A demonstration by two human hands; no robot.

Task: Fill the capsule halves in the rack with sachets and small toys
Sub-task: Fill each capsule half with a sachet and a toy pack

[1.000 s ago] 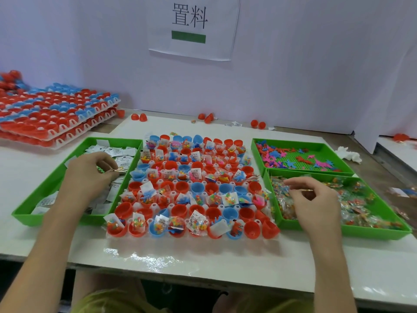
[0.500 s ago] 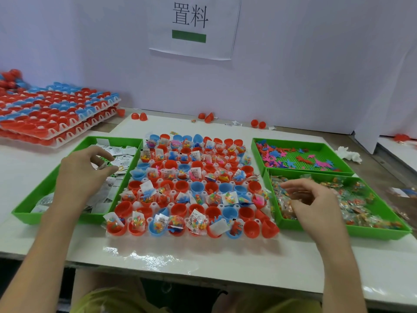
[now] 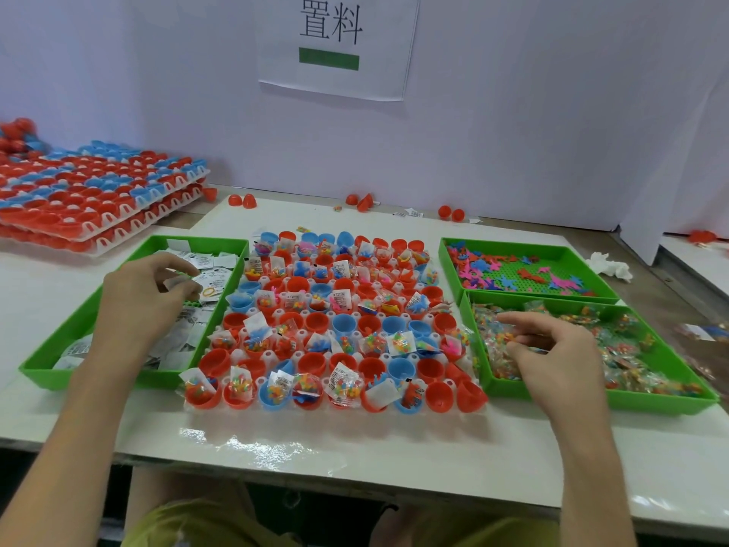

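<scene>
Empty capsule halves (image 3: 438, 394) cluster in the lower-right corner of the rack (image 3: 236, 354), centre frame on the table (image 3: 355, 456). Their row runs left to right, and most others are filled. The right hand (image 3: 560, 361) is nearer, just right of that corner over the green tray (image 3: 651, 404) of clear toy packets (image 3: 631, 365), fingers (image 3: 513, 320) half-curled among them; can't tell if one is held. The left hand (image 3: 138, 298), centre left over the sachet tray (image 3: 165, 379), pinches what looks like a white sachet (image 3: 175, 284).
</scene>
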